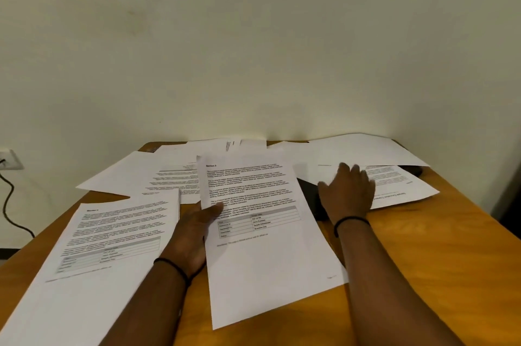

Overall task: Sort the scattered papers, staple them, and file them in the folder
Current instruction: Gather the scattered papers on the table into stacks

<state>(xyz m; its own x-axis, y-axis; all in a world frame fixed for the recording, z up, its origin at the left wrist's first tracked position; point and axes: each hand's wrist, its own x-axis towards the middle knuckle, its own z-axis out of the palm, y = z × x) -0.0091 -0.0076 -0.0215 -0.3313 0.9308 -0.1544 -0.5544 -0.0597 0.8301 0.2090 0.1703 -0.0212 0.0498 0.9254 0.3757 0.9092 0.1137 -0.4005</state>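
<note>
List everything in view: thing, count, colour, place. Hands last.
held sheet: one, white with black print and a grey table, centre, raised over the table
near pile: a few stacked sheets, exact count unclear, white, printed, front left on the table
scattered papers: several, white, some printed and some blank, overlapping across the far table
dark object: one, black, mostly hidden under papers, centre right
table: one, orange-brown wood, against the wall
wall: cream, behind the table
socket: one, white, left wall, with a black cable
wristbands: two, black, one on each wrist
left hand: grips the held sheet's left edge
right hand: fingers spread, on the papers at right
</note>
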